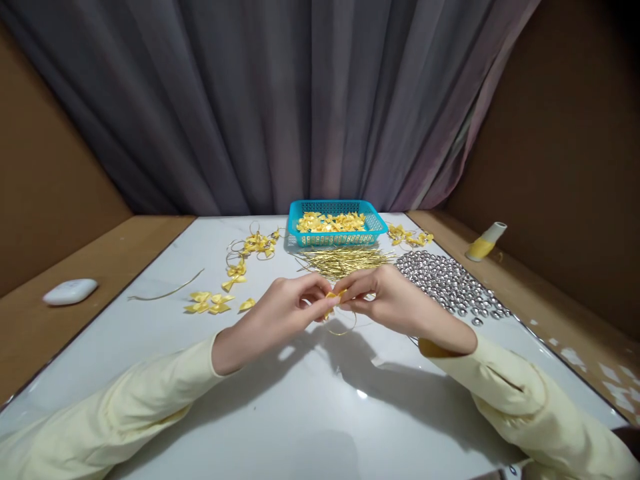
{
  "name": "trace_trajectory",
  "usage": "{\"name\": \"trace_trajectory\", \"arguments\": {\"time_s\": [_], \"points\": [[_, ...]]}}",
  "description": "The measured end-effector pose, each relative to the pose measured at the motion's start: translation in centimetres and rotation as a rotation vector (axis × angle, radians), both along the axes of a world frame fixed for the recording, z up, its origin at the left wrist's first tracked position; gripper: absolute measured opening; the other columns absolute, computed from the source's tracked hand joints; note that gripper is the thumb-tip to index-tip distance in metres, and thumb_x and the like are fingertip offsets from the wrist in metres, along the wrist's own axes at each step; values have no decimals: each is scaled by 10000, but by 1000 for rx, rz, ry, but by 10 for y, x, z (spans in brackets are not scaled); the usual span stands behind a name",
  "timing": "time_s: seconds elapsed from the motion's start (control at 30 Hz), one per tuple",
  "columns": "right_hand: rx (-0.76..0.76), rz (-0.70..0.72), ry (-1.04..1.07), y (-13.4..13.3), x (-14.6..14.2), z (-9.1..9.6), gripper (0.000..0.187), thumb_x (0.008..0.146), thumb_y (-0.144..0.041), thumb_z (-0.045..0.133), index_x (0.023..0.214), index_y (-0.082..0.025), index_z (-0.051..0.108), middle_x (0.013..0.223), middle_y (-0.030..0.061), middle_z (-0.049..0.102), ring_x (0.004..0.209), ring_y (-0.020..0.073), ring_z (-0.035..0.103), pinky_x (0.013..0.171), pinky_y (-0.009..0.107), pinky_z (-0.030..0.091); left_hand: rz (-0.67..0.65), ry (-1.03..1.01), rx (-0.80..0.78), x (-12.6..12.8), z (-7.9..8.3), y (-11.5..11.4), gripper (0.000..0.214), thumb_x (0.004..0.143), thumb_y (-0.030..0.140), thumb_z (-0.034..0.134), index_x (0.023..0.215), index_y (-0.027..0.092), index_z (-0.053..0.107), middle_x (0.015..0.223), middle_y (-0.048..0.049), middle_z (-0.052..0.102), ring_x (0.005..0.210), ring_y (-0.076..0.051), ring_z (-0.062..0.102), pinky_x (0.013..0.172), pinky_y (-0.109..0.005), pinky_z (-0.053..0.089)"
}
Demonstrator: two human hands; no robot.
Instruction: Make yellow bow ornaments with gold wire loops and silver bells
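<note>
Over the middle of the white table, my left hand [295, 300] and my right hand [387, 297] meet fingertip to fingertip. Both pinch a small yellow ribbon bow [331, 297], mostly covered by the fingers. A thin gold cord loop [345, 331] hangs beneath it. Left of my left hand lie several loose yellow bows [207, 302] and a single one [247, 305]. Just beyond the fingers is a pile of gold cords [345, 261]. Many silver bead-like pieces [445, 280] spread out to the right of my right hand.
A blue plastic basket [295, 233] of yellow bows stands at the back. Bows with cords [260, 244] lie left of it, more bows [410, 237] right. One cord [170, 292] lies at left. A white object [70, 292] and a yellow-and-white tube [486, 241] flank the table.
</note>
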State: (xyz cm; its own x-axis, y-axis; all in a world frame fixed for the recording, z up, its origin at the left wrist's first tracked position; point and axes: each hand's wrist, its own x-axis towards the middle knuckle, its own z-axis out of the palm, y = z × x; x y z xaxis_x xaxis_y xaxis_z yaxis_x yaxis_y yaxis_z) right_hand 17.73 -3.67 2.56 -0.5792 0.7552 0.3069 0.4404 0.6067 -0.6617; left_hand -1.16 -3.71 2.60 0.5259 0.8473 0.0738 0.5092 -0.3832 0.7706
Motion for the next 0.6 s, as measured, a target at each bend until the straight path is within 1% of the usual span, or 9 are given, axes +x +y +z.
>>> {"name": "trace_trajectory", "arguments": {"time_s": [0.13,0.33,0.5,0.6], "points": [[-32,-22,-1,1,-1,0,188,772,-61,576,748,-171,727,855,26,707,696,126,625,643,250,467,-12,84,127,-1,0,0,200,863,293,475,733,182,579,639,36,588,565,-90,516,531,-202,367],[-100,-68,58,3,0,-2,170,761,-73,591,759,-168,731,885,43,705,749,128,638,663,234,498,-2,108,153,-1,4,0,204,859,268,465,731,178,596,649,29,588,581,-95,514,552,-207,371],[-55,-71,32,4,1,-5,185,761,-66,574,760,-164,730,885,43,706,745,136,636,655,252,499,-33,144,184,0,4,3,209,861,256,446,760,178,612,649,27,594,577,-94,513,556,-205,371],[-3,-75,12,5,1,-6,201,753,-45,563,755,-159,728,884,39,706,708,126,627,630,240,480,-52,167,195,1,3,4,207,869,265,446,770,187,610,656,38,597,575,-87,507,551,-199,359]]}}
